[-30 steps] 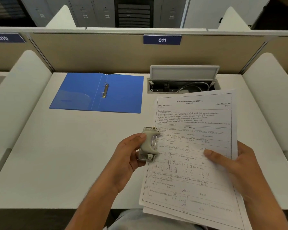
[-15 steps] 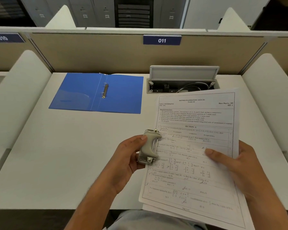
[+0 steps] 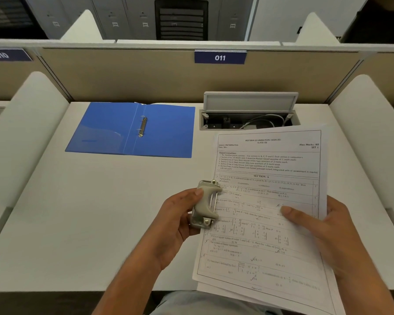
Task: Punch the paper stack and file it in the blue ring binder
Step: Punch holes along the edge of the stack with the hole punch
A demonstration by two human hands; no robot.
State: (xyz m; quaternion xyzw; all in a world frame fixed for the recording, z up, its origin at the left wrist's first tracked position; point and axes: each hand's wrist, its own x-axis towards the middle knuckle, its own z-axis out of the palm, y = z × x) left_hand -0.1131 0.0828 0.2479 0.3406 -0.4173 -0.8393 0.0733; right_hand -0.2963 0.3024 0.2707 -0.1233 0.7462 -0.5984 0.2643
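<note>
My left hand [image 3: 178, 220] grips a small grey hole punch [image 3: 205, 204] and holds it against the left edge of the paper stack [image 3: 266, 194], about halfway down the page. My right hand [image 3: 316, 230] holds the stack by its right side, thumb on top of the printed exam sheet, above the desk's front edge. The blue ring binder [image 3: 132, 130] lies open and flat at the back left of the desk, its metal rings [image 3: 142, 126] in the middle fold. Whether the sheets sit inside the punch's slot is hidden.
A white desk [image 3: 77, 212] with curved white side dividers [image 3: 21, 137] left and right. An open cable box [image 3: 248, 114] with a raised lid sits at the back, right of the binder. A beige partition with the label 011 [image 3: 220, 57] closes the back.
The paper stack and the punch have shifted slightly down and towards me together. Both grips are unchanged.
</note>
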